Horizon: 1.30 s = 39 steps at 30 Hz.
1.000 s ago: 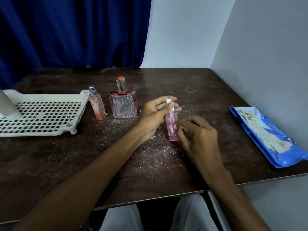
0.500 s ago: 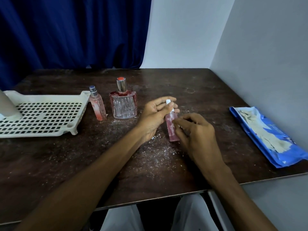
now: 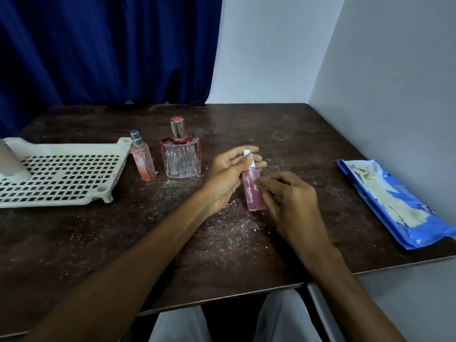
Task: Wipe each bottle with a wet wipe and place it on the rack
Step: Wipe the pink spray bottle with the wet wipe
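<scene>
Left hand [image 3: 227, 174] grips pink bottle [image 3: 253, 191], axis 12-to-6; right hand [image 3: 288, 201] pinches its body; rack [image 3: 61, 169] at 9 o'clock.

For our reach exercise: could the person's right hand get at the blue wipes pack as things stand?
Probably yes: only bare table lies between the right hand and the wipes pack, though that hand is busy at the pink bottle.

Viewpoint: worn on the person's head, wide-angle.
Facing: forward and down across the table [image 3: 74, 243].
Nearness: close, with the left hand [image 3: 227, 176] and right hand [image 3: 291, 201] mid-frame.
Views: one.
</scene>
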Each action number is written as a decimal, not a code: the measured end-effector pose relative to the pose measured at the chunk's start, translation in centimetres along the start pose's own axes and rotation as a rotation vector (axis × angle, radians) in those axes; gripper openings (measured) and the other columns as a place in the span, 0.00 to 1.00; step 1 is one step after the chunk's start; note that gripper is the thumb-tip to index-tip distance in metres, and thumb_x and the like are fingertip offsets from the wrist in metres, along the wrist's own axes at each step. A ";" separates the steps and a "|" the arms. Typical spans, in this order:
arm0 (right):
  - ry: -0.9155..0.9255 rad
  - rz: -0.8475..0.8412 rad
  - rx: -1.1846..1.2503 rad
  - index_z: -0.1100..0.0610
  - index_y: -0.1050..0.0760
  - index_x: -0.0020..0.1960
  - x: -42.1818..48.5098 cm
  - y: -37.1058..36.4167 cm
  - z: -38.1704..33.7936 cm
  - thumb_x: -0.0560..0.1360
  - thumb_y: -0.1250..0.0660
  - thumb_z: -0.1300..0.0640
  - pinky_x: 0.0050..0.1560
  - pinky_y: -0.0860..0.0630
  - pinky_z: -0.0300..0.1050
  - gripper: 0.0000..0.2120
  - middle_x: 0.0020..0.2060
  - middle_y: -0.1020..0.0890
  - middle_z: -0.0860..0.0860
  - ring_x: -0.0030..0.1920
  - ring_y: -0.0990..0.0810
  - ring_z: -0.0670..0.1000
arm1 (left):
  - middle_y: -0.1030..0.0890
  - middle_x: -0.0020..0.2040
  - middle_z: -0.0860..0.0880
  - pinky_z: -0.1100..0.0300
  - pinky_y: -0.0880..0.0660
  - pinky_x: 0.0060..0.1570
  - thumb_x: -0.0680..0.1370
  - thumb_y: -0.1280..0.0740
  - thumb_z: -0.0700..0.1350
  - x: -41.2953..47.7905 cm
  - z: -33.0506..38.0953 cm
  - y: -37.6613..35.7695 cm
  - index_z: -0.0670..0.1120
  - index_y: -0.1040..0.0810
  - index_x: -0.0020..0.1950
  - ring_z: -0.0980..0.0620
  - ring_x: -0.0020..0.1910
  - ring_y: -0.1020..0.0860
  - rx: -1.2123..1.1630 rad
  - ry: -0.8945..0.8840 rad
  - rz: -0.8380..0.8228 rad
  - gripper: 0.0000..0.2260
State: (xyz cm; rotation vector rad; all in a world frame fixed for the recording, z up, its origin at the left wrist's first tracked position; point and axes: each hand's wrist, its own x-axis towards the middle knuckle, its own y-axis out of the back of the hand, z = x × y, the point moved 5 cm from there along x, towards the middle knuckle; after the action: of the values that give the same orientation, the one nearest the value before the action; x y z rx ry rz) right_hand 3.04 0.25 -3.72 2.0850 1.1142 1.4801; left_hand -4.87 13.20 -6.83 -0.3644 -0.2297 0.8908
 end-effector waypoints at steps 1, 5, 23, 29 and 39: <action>-0.003 0.010 0.013 0.61 0.16 0.54 0.2 -0.1 -0.1 0.74 0.27 0.64 0.42 0.18 0.47 0.09 0.47 0.18 0.53 0.42 0.18 0.50 | 0.16 0.52 0.42 0.59 0.18 0.51 0.82 0.38 0.35 0.1 0.0 -0.1 0.40 0.22 0.59 0.48 0.52 0.16 -0.030 0.008 -0.011 0.09; -0.021 0.022 0.024 0.59 0.16 0.54 -1.6 -0.5 -0.4 0.73 0.27 0.64 0.45 0.19 0.45 0.10 0.48 0.18 0.52 0.46 0.18 0.50 | 0.16 0.50 0.41 0.55 0.22 0.61 0.82 0.40 0.32 0.4 -0.1 0.0 0.37 0.23 0.59 0.43 0.56 0.17 -0.127 0.026 -0.030 0.09; -0.065 0.087 0.087 0.58 0.15 0.52 -2.4 -0.5 -0.7 0.72 0.27 0.68 0.48 0.21 0.37 0.11 0.47 0.16 0.50 0.45 0.18 0.46 | 0.20 0.47 0.38 0.51 0.25 0.65 0.84 0.47 0.33 0.2 -0.2 -0.5 0.34 0.26 0.59 0.38 0.59 0.19 -0.233 0.010 -0.031 0.11; -0.078 0.117 0.083 0.58 0.15 0.52 -1.5 -0.4 -0.4 0.72 0.26 0.67 0.50 0.24 0.30 0.10 0.47 0.16 0.50 0.45 0.18 0.44 | 0.20 0.46 0.40 0.56 0.21 0.58 0.84 0.48 0.33 -0.1 0.0 -1.1 0.35 0.26 0.58 0.41 0.56 0.18 -0.216 -0.004 -0.066 0.11; -0.070 0.085 0.068 0.58 0.15 0.52 -1.6 -0.6 -1.1 0.72 0.27 0.68 0.49 0.21 0.40 0.11 0.48 0.16 0.51 0.46 0.17 0.48 | 0.19 0.47 0.40 0.52 0.22 0.61 0.84 0.48 0.32 0.1 -0.3 -0.5 0.36 0.25 0.58 0.41 0.56 0.18 -0.243 0.016 -0.022 0.13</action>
State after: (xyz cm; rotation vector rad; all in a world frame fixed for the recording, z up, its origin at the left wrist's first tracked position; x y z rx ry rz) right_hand 1.60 -0.73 -4.75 2.2379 1.0769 1.4138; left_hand -4.35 12.94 -6.89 -0.5932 -0.3279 0.8396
